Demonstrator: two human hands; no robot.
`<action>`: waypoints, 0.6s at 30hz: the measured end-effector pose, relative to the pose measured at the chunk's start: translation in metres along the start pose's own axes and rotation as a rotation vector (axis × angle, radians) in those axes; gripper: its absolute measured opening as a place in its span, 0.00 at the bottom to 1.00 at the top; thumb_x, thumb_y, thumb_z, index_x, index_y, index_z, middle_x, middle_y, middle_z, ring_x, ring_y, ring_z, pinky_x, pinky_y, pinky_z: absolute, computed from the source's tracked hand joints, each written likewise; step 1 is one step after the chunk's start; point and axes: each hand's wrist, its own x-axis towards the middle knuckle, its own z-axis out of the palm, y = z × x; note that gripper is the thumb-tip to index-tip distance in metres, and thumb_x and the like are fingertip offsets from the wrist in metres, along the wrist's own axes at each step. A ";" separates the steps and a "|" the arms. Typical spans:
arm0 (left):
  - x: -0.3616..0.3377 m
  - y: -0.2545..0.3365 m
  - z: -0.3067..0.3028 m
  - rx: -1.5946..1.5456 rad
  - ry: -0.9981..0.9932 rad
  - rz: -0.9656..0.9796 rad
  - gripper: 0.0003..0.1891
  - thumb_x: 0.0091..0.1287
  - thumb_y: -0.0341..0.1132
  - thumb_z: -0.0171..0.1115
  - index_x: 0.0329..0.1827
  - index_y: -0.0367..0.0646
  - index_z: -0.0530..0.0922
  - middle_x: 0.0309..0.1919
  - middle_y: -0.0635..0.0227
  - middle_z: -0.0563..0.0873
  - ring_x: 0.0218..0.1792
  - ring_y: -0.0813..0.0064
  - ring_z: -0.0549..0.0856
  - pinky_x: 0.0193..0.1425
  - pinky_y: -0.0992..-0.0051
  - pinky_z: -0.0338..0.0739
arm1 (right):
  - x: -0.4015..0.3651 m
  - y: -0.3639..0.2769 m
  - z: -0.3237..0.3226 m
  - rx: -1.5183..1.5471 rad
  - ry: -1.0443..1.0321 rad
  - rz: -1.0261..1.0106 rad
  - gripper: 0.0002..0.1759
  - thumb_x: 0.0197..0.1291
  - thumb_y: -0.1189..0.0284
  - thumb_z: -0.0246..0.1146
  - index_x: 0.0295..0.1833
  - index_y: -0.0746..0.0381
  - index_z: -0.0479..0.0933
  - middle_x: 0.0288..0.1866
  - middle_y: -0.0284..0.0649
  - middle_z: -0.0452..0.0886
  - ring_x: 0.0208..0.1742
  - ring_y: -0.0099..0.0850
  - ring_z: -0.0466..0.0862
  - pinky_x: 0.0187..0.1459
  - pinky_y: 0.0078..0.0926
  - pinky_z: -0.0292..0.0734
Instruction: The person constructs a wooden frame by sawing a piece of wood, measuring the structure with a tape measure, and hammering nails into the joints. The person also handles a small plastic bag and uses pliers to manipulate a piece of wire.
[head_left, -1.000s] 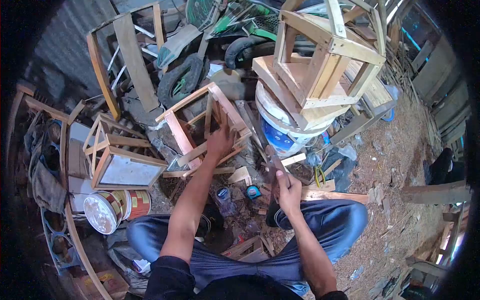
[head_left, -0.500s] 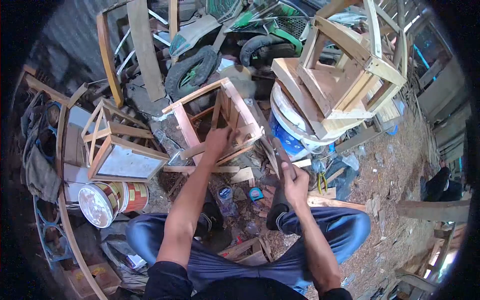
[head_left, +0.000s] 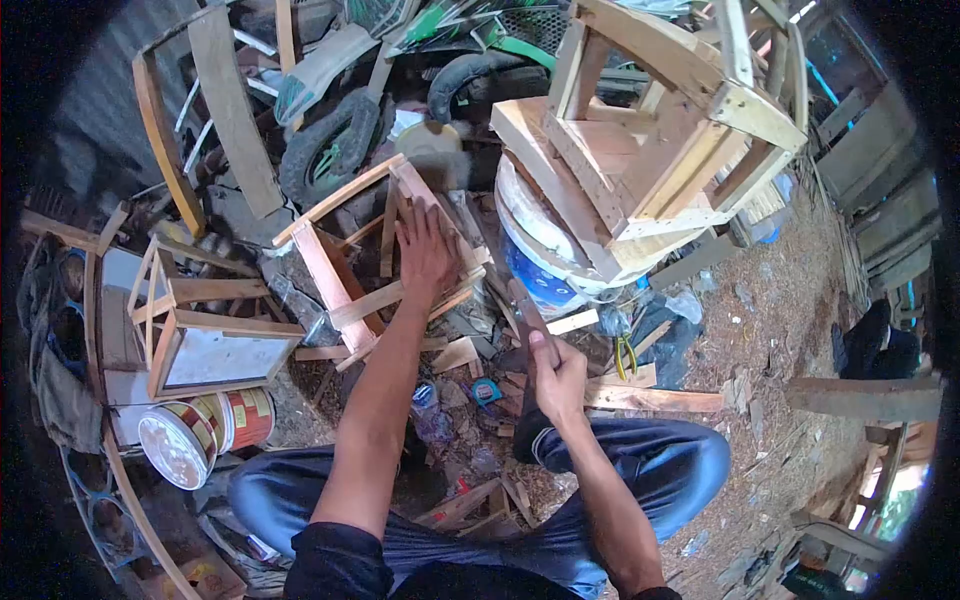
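A small wooden box frame [head_left: 322, 272] stands tilted on the ground in front of me. My left hand [head_left: 428, 255] lies over its right side with the fingers stretched out, touching the wood. A short wooden slat [head_left: 368, 303] crosses the frame's near side below that hand. In my right hand [head_left: 557, 378] is a long, dark brown, flat bar-like tool [head_left: 527, 312], gripped at its lower end and pointing up towards the frame. Its exact kind cannot be made out. The tool's tip is close to the frame's near right corner.
To the right, a larger wooden frame [head_left: 650, 165] sits on a blue and white bucket [head_left: 540, 275]. Yellow-handled pliers [head_left: 625, 357], a tape measure [head_left: 486, 391] and wood offcuts lie on the ground. At left are another small frame [head_left: 225, 350] and a tipped paint bucket [head_left: 175, 445].
My left hand has gone from closed near the slat to spread flat on the frame's right side. The box frame is tilted slightly differently. The view has shifted right; my right hand keeps the tool.
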 end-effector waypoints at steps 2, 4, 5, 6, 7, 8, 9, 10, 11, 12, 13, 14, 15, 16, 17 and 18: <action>-0.001 0.006 -0.012 -0.114 -0.013 -0.198 0.33 0.70 0.52 0.43 0.69 0.35 0.59 0.71 0.50 0.60 0.72 0.53 0.58 0.74 0.48 0.47 | 0.016 0.008 0.018 0.081 0.003 0.003 0.26 0.67 0.55 0.56 0.30 0.71 0.75 0.15 0.34 0.63 0.23 0.23 0.62 0.25 0.29 0.59; 0.000 0.003 -0.009 -0.099 -0.068 -0.270 0.34 0.70 0.53 0.43 0.69 0.34 0.59 0.69 0.49 0.63 0.71 0.52 0.60 0.74 0.48 0.48 | 0.032 0.020 0.034 0.129 -0.035 0.077 0.27 0.67 0.56 0.55 0.27 0.70 0.72 0.16 0.32 0.63 0.25 0.22 0.62 0.27 0.28 0.60; 0.003 0.002 -0.007 -0.090 -0.115 -0.327 0.34 0.70 0.53 0.42 0.69 0.34 0.59 0.68 0.48 0.65 0.70 0.51 0.62 0.73 0.47 0.48 | 0.040 0.026 0.041 0.122 -0.051 0.076 0.27 0.67 0.56 0.55 0.27 0.70 0.72 0.16 0.32 0.63 0.25 0.22 0.62 0.27 0.28 0.60; 0.002 0.002 -0.004 -0.133 -0.004 -0.325 0.33 0.70 0.54 0.42 0.68 0.34 0.61 0.65 0.47 0.69 0.69 0.50 0.64 0.73 0.45 0.48 | 0.046 0.033 0.047 0.154 -0.060 0.083 0.27 0.68 0.56 0.55 0.26 0.70 0.71 0.16 0.32 0.63 0.25 0.22 0.62 0.27 0.28 0.60; 0.002 0.003 -0.004 -0.133 -0.015 -0.339 0.33 0.70 0.54 0.42 0.68 0.34 0.61 0.65 0.47 0.69 0.69 0.50 0.64 0.73 0.45 0.48 | 0.048 0.042 0.051 0.186 -0.067 0.093 0.28 0.68 0.56 0.55 0.25 0.70 0.69 0.16 0.32 0.63 0.25 0.22 0.61 0.27 0.27 0.60; 0.003 0.004 -0.005 -0.112 -0.030 -0.330 0.33 0.70 0.53 0.42 0.68 0.34 0.62 0.65 0.47 0.69 0.69 0.51 0.65 0.72 0.45 0.48 | 0.048 0.050 0.055 0.220 -0.068 0.040 0.28 0.69 0.57 0.54 0.24 0.71 0.69 0.16 0.32 0.63 0.24 0.22 0.62 0.26 0.27 0.60; 0.004 0.003 -0.003 -0.091 -0.043 -0.321 0.32 0.70 0.53 0.43 0.67 0.35 0.62 0.64 0.47 0.70 0.69 0.51 0.65 0.72 0.44 0.48 | 0.047 0.058 0.060 0.212 -0.080 0.046 0.28 0.69 0.57 0.54 0.24 0.71 0.69 0.16 0.32 0.63 0.24 0.22 0.62 0.26 0.27 0.60; 0.004 0.003 -0.002 -0.081 -0.051 -0.318 0.30 0.70 0.52 0.43 0.66 0.35 0.64 0.63 0.47 0.71 0.68 0.52 0.66 0.71 0.44 0.50 | 0.046 0.066 0.064 0.226 -0.064 -0.013 0.27 0.71 0.58 0.52 0.21 0.67 0.67 0.15 0.30 0.64 0.20 0.20 0.62 0.23 0.24 0.59; 0.004 0.004 -0.001 -0.085 -0.057 -0.327 0.30 0.70 0.52 0.43 0.66 0.35 0.64 0.63 0.47 0.71 0.68 0.52 0.66 0.71 0.44 0.50 | 0.042 0.074 0.066 0.241 -0.048 -0.070 0.28 0.72 0.60 0.49 0.18 0.62 0.66 0.13 0.28 0.64 0.16 0.19 0.63 0.19 0.21 0.58; 0.003 0.004 0.000 -0.119 -0.054 -0.319 0.30 0.70 0.51 0.43 0.65 0.35 0.66 0.62 0.47 0.72 0.68 0.52 0.66 0.71 0.43 0.51 | 0.039 0.071 0.064 0.179 -0.049 -0.077 0.28 0.73 0.61 0.48 0.18 0.63 0.67 0.14 0.28 0.64 0.16 0.19 0.63 0.20 0.22 0.57; 0.003 0.002 0.001 -0.152 -0.047 -0.312 0.29 0.70 0.50 0.43 0.64 0.35 0.67 0.61 0.47 0.73 0.68 0.52 0.67 0.70 0.43 0.52 | 0.040 0.077 0.068 0.175 -0.061 -0.075 0.28 0.73 0.61 0.48 0.18 0.63 0.67 0.14 0.28 0.64 0.16 0.19 0.63 0.20 0.22 0.57; 0.004 0.002 0.002 -0.152 -0.042 -0.299 0.28 0.71 0.50 0.41 0.62 0.34 0.68 0.60 0.46 0.74 0.67 0.53 0.67 0.70 0.44 0.54 | 0.041 0.088 0.072 0.176 -0.027 -0.050 0.29 0.73 0.60 0.48 0.17 0.64 0.67 0.13 0.29 0.65 0.16 0.19 0.62 0.21 0.23 0.57; 0.003 0.003 -0.002 -0.153 -0.049 -0.305 0.28 0.71 0.50 0.41 0.62 0.34 0.68 0.60 0.46 0.74 0.67 0.53 0.67 0.70 0.44 0.54 | 0.040 0.095 0.074 0.175 0.010 -0.023 0.31 0.73 0.59 0.48 0.17 0.65 0.67 0.13 0.29 0.65 0.17 0.19 0.62 0.21 0.24 0.57; 0.003 0.005 -0.008 -0.172 -0.089 -0.319 0.28 0.71 0.49 0.41 0.61 0.34 0.69 0.60 0.46 0.75 0.67 0.53 0.67 0.69 0.45 0.55 | 0.039 0.084 0.073 0.171 0.007 -0.014 0.31 0.73 0.59 0.48 0.17 0.65 0.67 0.13 0.29 0.65 0.17 0.19 0.62 0.21 0.24 0.57; 0.002 0.007 -0.014 -0.188 -0.126 -0.330 0.28 0.71 0.49 0.40 0.60 0.33 0.69 0.59 0.45 0.75 0.67 0.52 0.68 0.69 0.46 0.56 | 0.042 0.072 0.071 0.104 0.017 -0.012 0.32 0.72 0.58 0.49 0.16 0.66 0.66 0.13 0.30 0.65 0.17 0.20 0.62 0.21 0.25 0.57; 0.003 0.007 -0.016 -0.185 -0.128 -0.329 0.28 0.71 0.49 0.40 0.60 0.33 0.69 0.59 0.45 0.75 0.67 0.52 0.68 0.69 0.46 0.56 | 0.046 0.059 0.071 0.042 0.030 -0.016 0.33 0.72 0.57 0.49 0.16 0.67 0.66 0.12 0.31 0.65 0.17 0.20 0.62 0.21 0.27 0.58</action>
